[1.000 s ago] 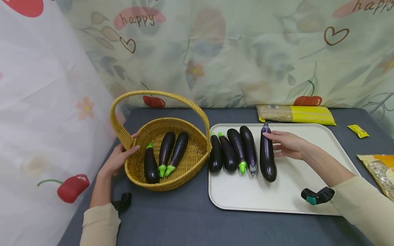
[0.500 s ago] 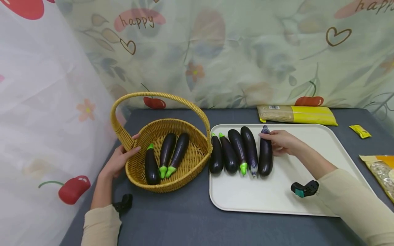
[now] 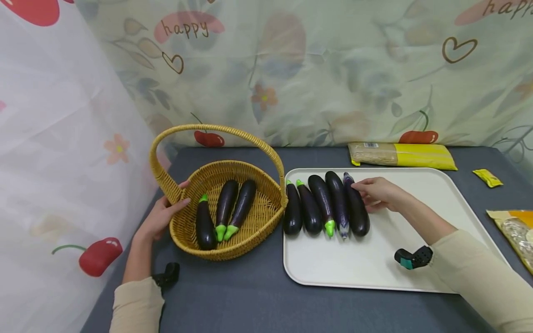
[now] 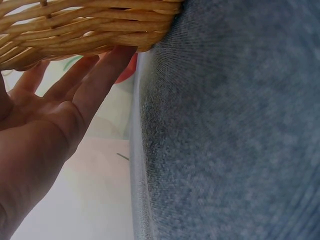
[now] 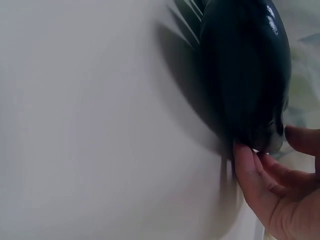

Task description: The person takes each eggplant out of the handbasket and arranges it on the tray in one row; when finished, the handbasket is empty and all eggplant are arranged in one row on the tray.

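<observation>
The eggplant (image 3: 359, 215) at the right end of the row lies on the white tray (image 3: 333, 263), left of the tray's middle, its stem end pointing to the tray's far edge and leaning a little left. It sits against or just beside its neighbour in the row of four eggplants (image 3: 323, 203), apparently so that all five line up side by side. The right hand (image 3: 381, 192), above the tray, is at the stem end, perhaps because that narrow part gives easy finger room: the fingers are loosely spread, fingertips touching or just beside it and the thumb on the other side, not curled round it; I cannot tell whether the thumb touches. Left of the tray, the basket (image 3: 233, 253) holds three eggplants (image 3: 226, 201) lying loose in it. On its side away from the tray, the left hand (image 3: 160, 213) pinches the rim at the handle's base, thumb inside and fingers outside, seemingly to steady it.
</observation>
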`<action>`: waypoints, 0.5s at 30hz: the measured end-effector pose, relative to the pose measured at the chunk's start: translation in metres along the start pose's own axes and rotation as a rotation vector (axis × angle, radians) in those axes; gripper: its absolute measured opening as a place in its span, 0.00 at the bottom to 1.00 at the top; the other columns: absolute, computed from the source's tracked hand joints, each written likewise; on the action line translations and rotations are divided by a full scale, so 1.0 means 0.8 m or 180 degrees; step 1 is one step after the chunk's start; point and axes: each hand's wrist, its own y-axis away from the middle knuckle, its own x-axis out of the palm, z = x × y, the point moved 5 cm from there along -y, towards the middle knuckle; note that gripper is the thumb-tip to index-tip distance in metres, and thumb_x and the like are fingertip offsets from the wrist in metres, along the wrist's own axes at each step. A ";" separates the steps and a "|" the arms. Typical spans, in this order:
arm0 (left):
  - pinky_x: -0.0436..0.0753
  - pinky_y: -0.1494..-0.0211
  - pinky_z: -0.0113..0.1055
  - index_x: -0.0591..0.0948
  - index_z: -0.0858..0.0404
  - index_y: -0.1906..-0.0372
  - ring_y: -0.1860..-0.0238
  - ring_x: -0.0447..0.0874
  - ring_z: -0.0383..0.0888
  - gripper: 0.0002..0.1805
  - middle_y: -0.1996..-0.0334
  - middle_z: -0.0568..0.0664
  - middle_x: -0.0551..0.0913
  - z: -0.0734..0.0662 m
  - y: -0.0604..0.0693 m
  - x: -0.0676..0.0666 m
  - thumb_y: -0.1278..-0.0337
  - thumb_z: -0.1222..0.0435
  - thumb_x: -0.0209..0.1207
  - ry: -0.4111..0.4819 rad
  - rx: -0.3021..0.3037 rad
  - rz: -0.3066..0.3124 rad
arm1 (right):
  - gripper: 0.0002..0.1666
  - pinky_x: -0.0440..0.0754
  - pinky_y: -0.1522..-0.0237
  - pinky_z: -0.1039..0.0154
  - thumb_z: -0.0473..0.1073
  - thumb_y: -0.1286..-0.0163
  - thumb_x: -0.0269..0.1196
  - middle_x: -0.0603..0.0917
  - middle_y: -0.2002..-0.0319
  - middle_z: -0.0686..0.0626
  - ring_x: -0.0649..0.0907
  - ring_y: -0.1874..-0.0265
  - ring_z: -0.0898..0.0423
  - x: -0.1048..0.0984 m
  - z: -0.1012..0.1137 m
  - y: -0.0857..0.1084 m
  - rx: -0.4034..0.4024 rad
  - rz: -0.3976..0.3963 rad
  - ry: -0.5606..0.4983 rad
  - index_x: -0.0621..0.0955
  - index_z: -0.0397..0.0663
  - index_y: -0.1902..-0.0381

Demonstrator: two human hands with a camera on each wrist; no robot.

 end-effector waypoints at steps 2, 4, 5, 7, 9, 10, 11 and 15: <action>0.79 0.54 0.33 0.54 0.57 0.25 0.38 0.66 0.57 0.34 0.30 0.62 0.57 -0.001 0.000 0.000 0.30 0.59 0.52 -0.0019 0.0003 -0.0002 | 0.32 0.81 0.63 0.61 0.51 0.25 0.51 0.71 0.58 0.42 0.76 0.67 0.55 0.000 0.000 0.002 -0.0039 0.0037 0.0001 0.64 0.32 0.34; 0.78 0.54 0.32 0.54 0.57 0.24 0.37 0.64 0.59 0.34 0.30 0.62 0.57 -0.001 0.000 0.000 0.30 0.59 0.52 -0.0028 0.0012 0.0002 | 0.32 0.81 0.63 0.61 0.51 0.25 0.51 0.72 0.59 0.42 0.77 0.67 0.55 0.000 0.000 0.004 -0.0076 0.0060 0.0022 0.64 0.32 0.35; 0.78 0.54 0.32 0.54 0.57 0.24 0.36 0.63 0.59 0.34 0.29 0.62 0.57 0.000 0.000 0.000 0.30 0.59 0.52 -0.0035 0.0014 0.0002 | 0.32 0.81 0.64 0.61 0.51 0.25 0.52 0.72 0.59 0.42 0.77 0.67 0.55 0.000 0.000 0.004 -0.0088 0.0061 0.0039 0.64 0.32 0.35; 0.78 0.54 0.31 0.53 0.57 0.24 0.36 0.62 0.60 0.35 0.29 0.61 0.56 0.000 0.001 0.000 0.30 0.59 0.52 -0.0027 0.0023 0.0011 | 0.33 0.81 0.64 0.61 0.52 0.25 0.52 0.72 0.59 0.42 0.77 0.67 0.55 -0.001 -0.001 0.004 -0.0114 0.0059 0.0097 0.64 0.32 0.35; 0.78 0.54 0.31 0.53 0.58 0.24 0.36 0.61 0.60 0.35 0.29 0.61 0.56 0.001 0.001 0.001 0.30 0.58 0.52 -0.0023 0.0029 0.0017 | 0.36 0.81 0.64 0.61 0.55 0.26 0.53 0.72 0.57 0.40 0.77 0.65 0.54 -0.002 -0.002 0.005 -0.0125 0.0045 0.0184 0.64 0.32 0.34; 0.78 0.54 0.31 0.53 0.58 0.24 0.36 0.61 0.60 0.35 0.29 0.61 0.56 0.001 0.001 0.001 0.30 0.58 0.52 -0.0026 0.0031 0.0017 | 0.38 0.81 0.64 0.61 0.56 0.27 0.54 0.72 0.56 0.39 0.76 0.64 0.53 -0.003 -0.002 0.004 -0.0128 0.0034 0.0229 0.63 0.32 0.34; 0.78 0.54 0.31 0.53 0.58 0.24 0.36 0.61 0.60 0.35 0.29 0.61 0.56 0.001 0.001 0.001 0.30 0.58 0.52 -0.0027 0.0034 0.0017 | 0.39 0.81 0.64 0.61 0.57 0.28 0.55 0.72 0.55 0.38 0.76 0.63 0.52 -0.003 -0.003 0.004 -0.0125 0.0021 0.0269 0.62 0.32 0.33; 0.78 0.54 0.31 0.53 0.57 0.24 0.35 0.61 0.60 0.35 0.29 0.61 0.56 0.001 0.000 0.001 0.30 0.58 0.52 -0.0024 0.0045 0.0024 | 0.44 0.81 0.62 0.60 0.58 0.31 0.58 0.73 0.52 0.36 0.77 0.60 0.49 -0.003 -0.005 0.003 -0.0153 0.0003 0.0359 0.60 0.31 0.32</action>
